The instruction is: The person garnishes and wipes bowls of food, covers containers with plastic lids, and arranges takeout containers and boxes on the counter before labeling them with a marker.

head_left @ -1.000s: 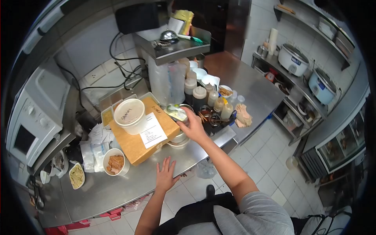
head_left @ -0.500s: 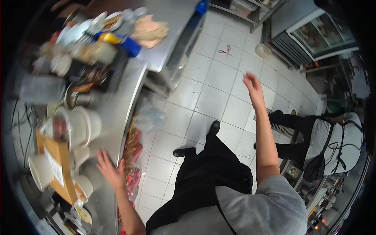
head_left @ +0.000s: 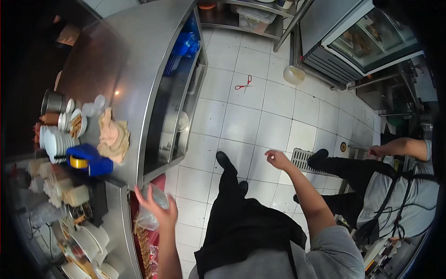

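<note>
The person's left hand [head_left: 158,208], its grip wide with fingers spread, is beside the bench [head_left: 116,211], in front of a clear plastic bag [head_left: 147,220]. The right hand [head_left: 278,159] hangs above the tiled floor [head_left: 272,121], fingers curled; how narrow its grip is cannot be told. Red-handled scissors [head_left: 245,84] lie farther off.

White square tiles with thin, darker joints cover the floor [head_left: 239,118], where a slotted drain cover [head_left: 302,160] is set. A steel counter [head_left: 134,51] with open shelving below fills the upper left, its top catching a small bright reflection [head_left: 117,92]. A glass-fronted fridge [head_left: 371,37] stands at upper right.
</note>
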Demonstrator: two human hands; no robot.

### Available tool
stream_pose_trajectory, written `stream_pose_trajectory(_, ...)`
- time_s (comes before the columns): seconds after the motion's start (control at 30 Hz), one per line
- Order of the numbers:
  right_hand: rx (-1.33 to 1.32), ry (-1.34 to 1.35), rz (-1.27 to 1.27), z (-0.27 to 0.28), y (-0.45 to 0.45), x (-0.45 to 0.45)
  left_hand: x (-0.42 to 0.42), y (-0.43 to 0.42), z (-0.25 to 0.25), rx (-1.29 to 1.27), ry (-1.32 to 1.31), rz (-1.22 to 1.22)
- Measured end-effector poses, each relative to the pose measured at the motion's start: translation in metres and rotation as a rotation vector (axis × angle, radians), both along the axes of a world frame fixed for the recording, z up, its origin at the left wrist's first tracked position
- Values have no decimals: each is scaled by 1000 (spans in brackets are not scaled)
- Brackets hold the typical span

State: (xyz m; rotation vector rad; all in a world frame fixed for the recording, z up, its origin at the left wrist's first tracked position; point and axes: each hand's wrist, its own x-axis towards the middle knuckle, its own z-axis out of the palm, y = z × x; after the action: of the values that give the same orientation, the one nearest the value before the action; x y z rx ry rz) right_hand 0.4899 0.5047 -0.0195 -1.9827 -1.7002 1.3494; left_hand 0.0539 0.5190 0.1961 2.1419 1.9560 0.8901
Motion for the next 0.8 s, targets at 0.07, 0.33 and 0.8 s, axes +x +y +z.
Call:
stream_pose_trajectory(0.07,32,4,-20,10,53,14,34,106,5,119,-23,-112)
stream_pose_trajectory(0.33,11,-156,-106,-68,208,109,116,455,-22,-43,249,-286)
stream_pose_trajectory(0.8,-62,-217,-501,-473,490,117,150,590,-68,-226,421,-335)
